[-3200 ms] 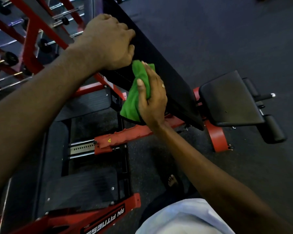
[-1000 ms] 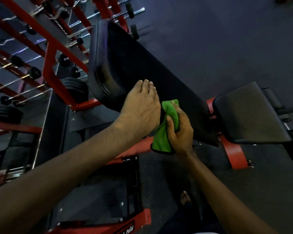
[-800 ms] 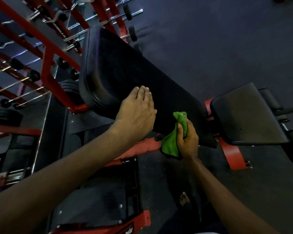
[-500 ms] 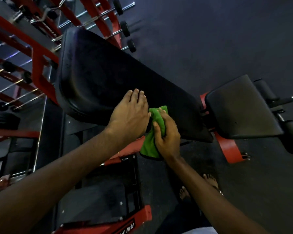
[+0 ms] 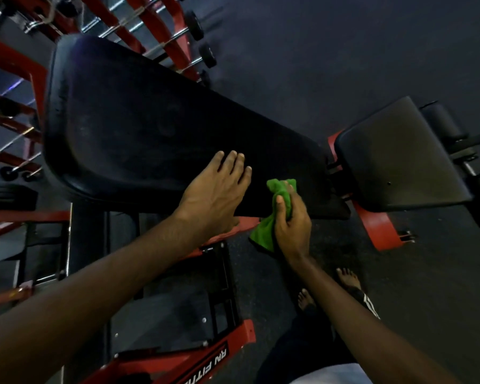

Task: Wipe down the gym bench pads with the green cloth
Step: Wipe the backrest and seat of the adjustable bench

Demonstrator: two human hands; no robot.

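**Cloth bunched in the right hand at the near edge of the long pad**

I see the right hand (image 5: 293,223) closed round the green cloth (image 5: 265,231), its thumb (image 5: 281,207) laid across the front of the bundle and the other fingers wrapped behind it. The cloth is crumpled. Its top sticks out above the knuckles and presses on the near edge of the long pad (image 5: 150,128), close to that pad's narrow end, while its lower part hangs loose below the hand, over the red frame (image 5: 374,228).

Just beside it, I have the left hand (image 5: 214,198) lying flat on the same pad, holding nothing. Its fingers (image 5: 233,162) are straight and close together, pointing up the pad, and the heel of the hand sits at the pad's edge. A small gap separates the two hands.

The long pad is black, wide at its far-left end and tapering toward the right. Past its narrow end comes the smaller black seat pad (image 5: 394,156), apart from it across a short gap, with black foam rollers (image 5: 441,120) behind. A red rack (image 5: 161,29) of barbells stands beyond the wide end. Dark rubber floor (image 5: 344,51) surrounds everything. Below the right forearm I make out two feet (image 5: 349,278) in sandals, and at the bottom a red base bar (image 5: 205,367) with white lettering I can only partly read.
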